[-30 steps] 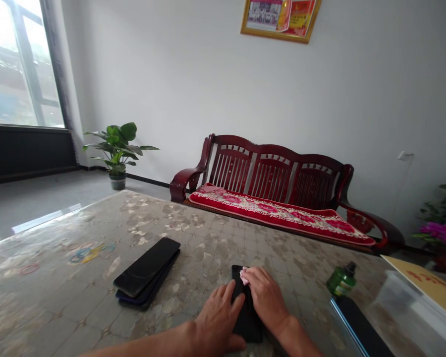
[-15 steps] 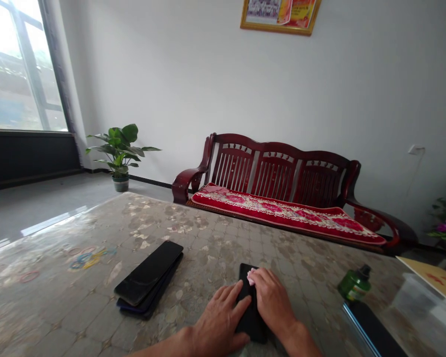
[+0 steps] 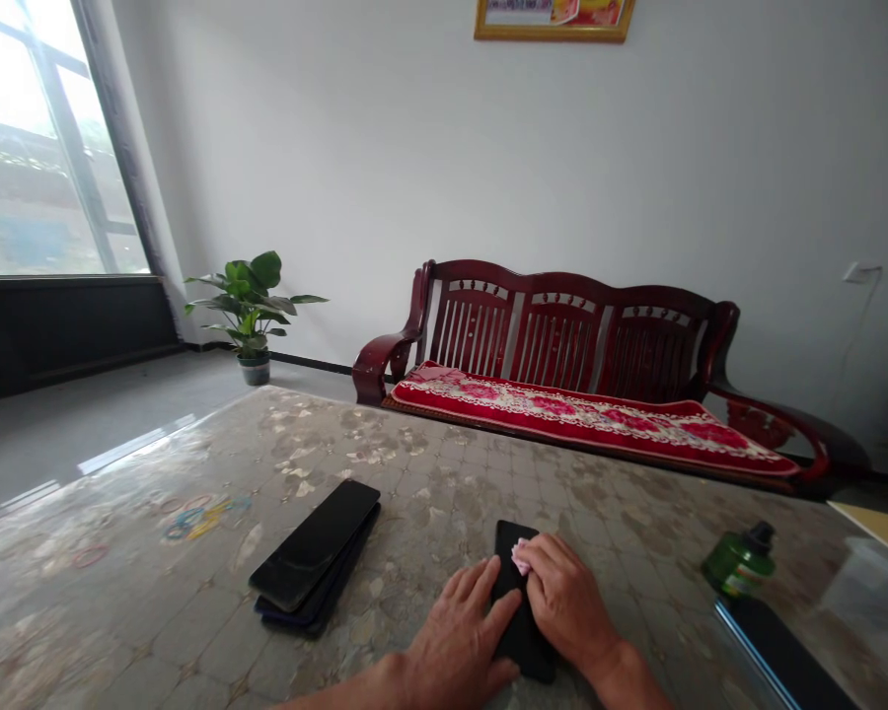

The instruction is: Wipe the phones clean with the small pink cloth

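Note:
A black smartphone (image 3: 527, 641) lies flat on the patterned tabletop, partly covered by both hands. My left hand (image 3: 459, 631) rests against its left side with fingers spread, a couple of fingertips reaching onto the black surface. My right hand (image 3: 571, 600) is closed, pinching a small crumpled pink cloth (image 3: 519, 556) pressed to the phone's upper part. To the left lie stacked phones (image 3: 317, 547), a black one over a dark blue one, slightly fanned.
At the right are a green bottle (image 3: 738, 564) with a black cap, another dark phone (image 3: 784, 651) and a clear plastic box (image 3: 869, 587). Coloured rubber bands (image 3: 203, 518) lie at the left. Beyond the table (image 3: 414, 473) stands a wooden bench (image 3: 562, 325).
The view has swung slightly, shifting the table items rightward in the picture. Both hands keep their places on the phone, the pink cloth still near its top.

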